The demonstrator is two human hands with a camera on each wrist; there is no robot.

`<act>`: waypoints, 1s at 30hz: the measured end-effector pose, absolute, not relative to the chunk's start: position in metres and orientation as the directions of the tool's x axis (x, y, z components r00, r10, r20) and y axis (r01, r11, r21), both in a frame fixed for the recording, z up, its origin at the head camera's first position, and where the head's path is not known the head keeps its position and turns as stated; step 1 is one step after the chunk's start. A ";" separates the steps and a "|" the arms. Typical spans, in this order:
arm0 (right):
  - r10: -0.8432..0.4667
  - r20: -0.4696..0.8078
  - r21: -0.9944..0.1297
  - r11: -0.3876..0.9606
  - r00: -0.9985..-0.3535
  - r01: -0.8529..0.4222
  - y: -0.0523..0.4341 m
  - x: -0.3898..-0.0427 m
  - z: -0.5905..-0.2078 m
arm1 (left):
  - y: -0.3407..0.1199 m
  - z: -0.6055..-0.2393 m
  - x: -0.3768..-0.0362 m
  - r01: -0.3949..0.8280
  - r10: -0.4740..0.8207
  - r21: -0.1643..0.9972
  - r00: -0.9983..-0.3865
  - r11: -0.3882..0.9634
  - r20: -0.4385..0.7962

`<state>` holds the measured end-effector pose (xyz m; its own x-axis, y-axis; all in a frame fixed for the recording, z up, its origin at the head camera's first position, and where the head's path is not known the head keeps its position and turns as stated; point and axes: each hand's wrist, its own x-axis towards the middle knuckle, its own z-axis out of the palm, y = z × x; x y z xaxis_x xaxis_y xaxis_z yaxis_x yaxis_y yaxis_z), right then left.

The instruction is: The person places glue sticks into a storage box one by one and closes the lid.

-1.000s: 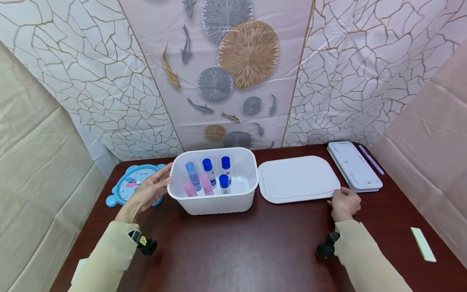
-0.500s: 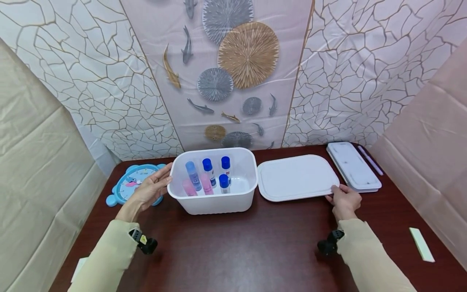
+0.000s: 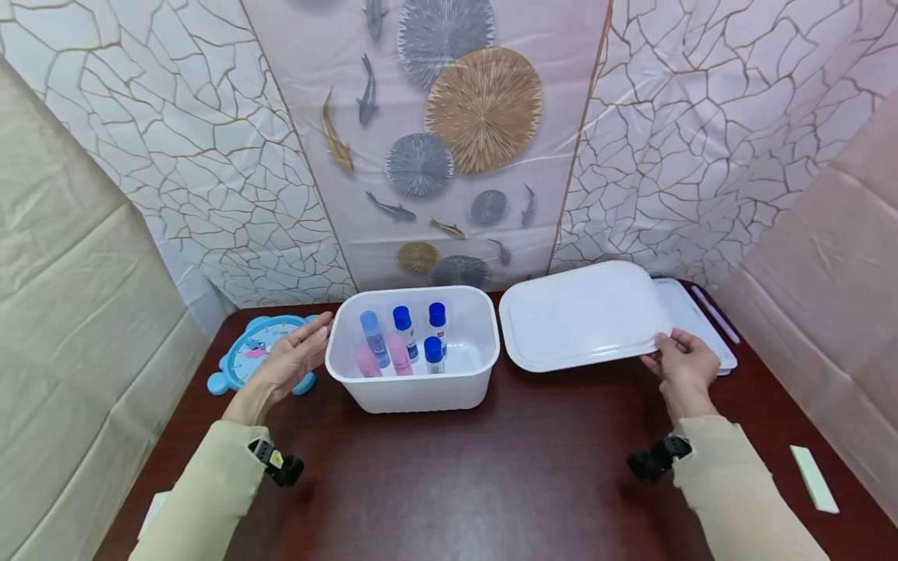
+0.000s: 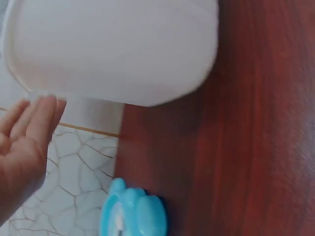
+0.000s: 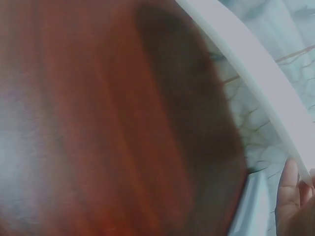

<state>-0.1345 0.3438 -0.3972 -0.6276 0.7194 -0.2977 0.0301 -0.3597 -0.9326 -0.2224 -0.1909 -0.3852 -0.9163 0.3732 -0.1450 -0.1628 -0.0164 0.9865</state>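
A white plastic bin (image 3: 421, 396) stands upright on the dark table. Inside it are several small tubes: blue-capped glue sticks (image 3: 405, 335), a light-blue tube (image 3: 375, 339) and pink ones (image 3: 399, 354). My left hand (image 3: 284, 366) has its fingers straight, with the fingertips right at the bin's left rim; the left wrist view shows them by the white wall (image 4: 113, 59). To the bin's right, my right hand (image 3: 687, 372) pinches the near right corner of a flat white lid (image 3: 585, 315). The lid is lifted and tilted, and its shadow falls on the table below in the right wrist view.
A light-blue animal-shaped clock (image 3: 256, 351) lies left of the bin. Partly behind the lid are a white flat case (image 3: 701, 319) and a purple pen (image 3: 715, 314). A pale green-white strip (image 3: 814, 478) lies at the right edge. A patterned cloth wall (image 3: 414, 234) closes the back.
My right hand has raised the lid off the table, up and slightly to the right, so it now overlaps the white case. The left hand and the bin stay nearly where they were.
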 end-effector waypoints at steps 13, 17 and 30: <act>0.669 -0.220 -0.867 -0.467 -0.710 -0.172 0.344 -0.142 -0.342 | -0.123 -0.316 -0.196 -0.028 0.178 0.987 -0.984 -0.157 0.000; 0.639 -0.197 -0.817 -0.526 -0.744 -0.235 0.328 -0.135 -0.319 | -0.086 -0.305 -0.191 -0.100 0.289 0.979 -0.956 -0.178 -0.046; 0.498 -0.048 -0.749 -0.592 -0.866 -0.299 0.296 -0.127 -0.303 | -0.032 -0.304 -0.190 -0.156 0.386 0.959 -0.921 -0.236 -0.055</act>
<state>-0.1273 0.2958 -0.3027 -0.8658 0.4981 -0.0480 -0.2988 -0.5916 -0.7488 -0.1900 -0.0317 -0.3043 -0.9209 0.3858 -0.0550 -0.1563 -0.2363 0.9590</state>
